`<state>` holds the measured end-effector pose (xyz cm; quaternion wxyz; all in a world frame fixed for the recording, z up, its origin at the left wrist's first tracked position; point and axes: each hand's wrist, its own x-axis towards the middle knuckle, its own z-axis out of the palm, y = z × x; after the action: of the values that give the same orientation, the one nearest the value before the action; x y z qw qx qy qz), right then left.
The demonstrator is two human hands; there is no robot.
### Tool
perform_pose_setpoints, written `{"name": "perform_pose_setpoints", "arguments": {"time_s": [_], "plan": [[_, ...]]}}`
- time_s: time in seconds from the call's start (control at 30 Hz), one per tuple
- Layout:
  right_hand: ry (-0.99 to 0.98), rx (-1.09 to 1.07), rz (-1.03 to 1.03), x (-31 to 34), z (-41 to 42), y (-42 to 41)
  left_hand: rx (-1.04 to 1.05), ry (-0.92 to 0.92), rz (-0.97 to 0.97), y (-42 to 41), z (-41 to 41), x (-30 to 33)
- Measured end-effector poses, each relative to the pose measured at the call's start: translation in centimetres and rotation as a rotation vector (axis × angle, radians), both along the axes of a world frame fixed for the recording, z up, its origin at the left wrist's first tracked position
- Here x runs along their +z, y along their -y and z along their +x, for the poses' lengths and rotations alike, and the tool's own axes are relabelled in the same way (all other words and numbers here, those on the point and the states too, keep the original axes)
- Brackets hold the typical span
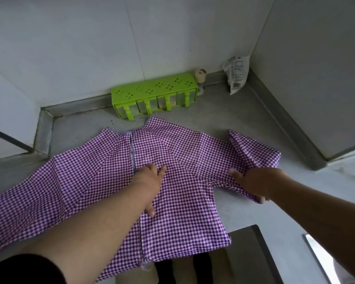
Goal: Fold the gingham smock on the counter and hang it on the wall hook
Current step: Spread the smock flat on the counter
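Purple gingham smock (103,177) spread on table (244,111); body pinned by flat left hand (150,179); sleeve (252,154) pinched by right hand (252,181). Sleeve fold-in judged next.

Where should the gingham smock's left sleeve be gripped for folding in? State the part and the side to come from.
Grip the gingham smock at the far end of its left sleeve, coming from the left. That sleeve lies spread flat and unheld, so pinching its free edge lets it swing over the body. The left hand now presses flat on the middle; the right hand already holds the bunched right sleeve.
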<state>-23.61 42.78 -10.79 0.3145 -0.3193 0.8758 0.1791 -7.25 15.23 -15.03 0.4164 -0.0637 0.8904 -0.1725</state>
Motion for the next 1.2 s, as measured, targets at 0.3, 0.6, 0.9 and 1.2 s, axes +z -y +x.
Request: {"name": "perform_pose_setpoints", "arguments": {"time_s": [0.3,0.6,0.9,1.2], "plan": [[-0.308,0.381,0.068,-2.6,2.4,0.8,-0.017,-0.025,0.003,0.3,0.1,-0.2],[-0.294,-0.644,-0.156,-1.5,-0.9,-1.4,0.167,-0.027,0.098,0.8,0.4,-1.0],[-0.345,-0.71,-0.646,-1.3,-0.3,-4.3,0.106,-0.07,0.127,1.3,0.9,-0.8],[-0.014,-1.157,-0.467,-1.5,2.3,-4.9,0.097,-0.072,0.139,0.9,0.8,-0.2]]}}
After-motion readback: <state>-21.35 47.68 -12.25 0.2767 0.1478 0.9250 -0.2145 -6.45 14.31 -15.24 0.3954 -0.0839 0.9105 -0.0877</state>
